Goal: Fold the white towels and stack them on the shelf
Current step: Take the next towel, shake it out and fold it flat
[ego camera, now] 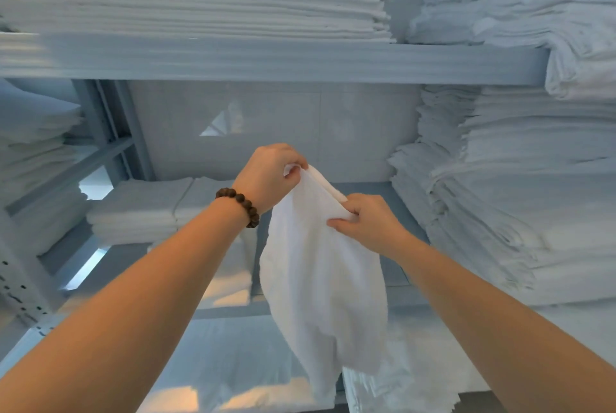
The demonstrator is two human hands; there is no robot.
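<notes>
Towel (320,266), seemingly unlabelled, in both hands (270,176)

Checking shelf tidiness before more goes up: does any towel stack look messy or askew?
Yes. The right-hand stacks are ragged, with uneven edges, and the upper one droops over the shelf edge. The flat stack at upper left is neat.

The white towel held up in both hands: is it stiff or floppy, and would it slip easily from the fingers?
Probably floppy: the white terry towel hangs limp and bulging below the left hand and right hand. Likely light, since fingertip pinches alone carry it. Its fuzzy surface should resist slipping.
</notes>
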